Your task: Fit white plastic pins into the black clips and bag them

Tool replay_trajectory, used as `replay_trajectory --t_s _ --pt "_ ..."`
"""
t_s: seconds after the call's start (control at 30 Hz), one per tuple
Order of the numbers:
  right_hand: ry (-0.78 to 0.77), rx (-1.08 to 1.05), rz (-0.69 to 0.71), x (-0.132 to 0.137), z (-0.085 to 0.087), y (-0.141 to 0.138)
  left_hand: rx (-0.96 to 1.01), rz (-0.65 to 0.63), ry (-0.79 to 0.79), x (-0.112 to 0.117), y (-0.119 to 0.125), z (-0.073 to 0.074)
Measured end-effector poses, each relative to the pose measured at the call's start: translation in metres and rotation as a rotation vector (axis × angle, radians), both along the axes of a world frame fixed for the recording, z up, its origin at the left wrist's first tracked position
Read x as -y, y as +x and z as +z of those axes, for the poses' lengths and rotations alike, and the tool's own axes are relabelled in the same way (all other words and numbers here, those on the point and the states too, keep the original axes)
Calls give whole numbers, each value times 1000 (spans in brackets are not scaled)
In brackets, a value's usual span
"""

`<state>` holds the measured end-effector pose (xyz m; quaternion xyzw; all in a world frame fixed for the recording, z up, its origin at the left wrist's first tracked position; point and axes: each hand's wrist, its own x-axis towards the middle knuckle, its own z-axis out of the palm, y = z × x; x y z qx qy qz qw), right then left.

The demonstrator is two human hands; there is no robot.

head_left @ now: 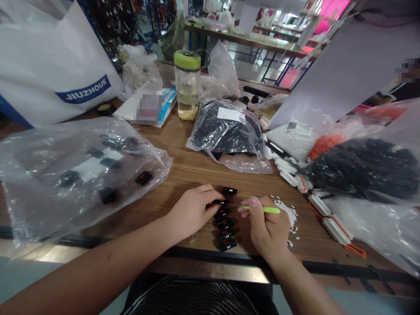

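Observation:
My left hand (pixel 190 209) pinches a small black connector (pixel 221 202) just above the wooden table (pixel 182 175). My right hand (pixel 267 226) is closed round a thin tool with a green handle (pixel 263 209), its tip pointing left at that connector. Below the hands several black connectors (pixel 225 229) lie in a short column. One more black connector (pixel 230 191) sits just beyond the fingers. A small heap of tiny white pieces (pixel 286 210) lies right of my right hand.
A clear bag with a few black parts (pixel 75 171) lies at the left. A bag full of black parts (pixel 228 130) sits behind the hands, a larger one (pixel 368 167) at the right. A green-lidded bottle (pixel 187 85), a white carrier bag (pixel 44 55), white-and-orange strips (pixel 331 221).

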<state>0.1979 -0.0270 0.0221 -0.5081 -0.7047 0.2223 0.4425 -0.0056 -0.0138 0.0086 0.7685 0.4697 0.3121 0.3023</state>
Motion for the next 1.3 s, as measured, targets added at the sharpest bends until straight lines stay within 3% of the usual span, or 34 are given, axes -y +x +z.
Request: replay_trajectory --t_s 0.53,0.8,1.03,1.3 --pt "-22 61 -5 -2 -5 -1 -5 13 -7 1 2 1" --pt "-65 184 59 -8 4 -3 -31 17 -7 1 2 0" --pt "-94 -57 -10 -8 4 -2 -9 8 4 1 3 -2" --pt "-77 17 24 -6 -3 -4 -10 6 -10 2 3 1"
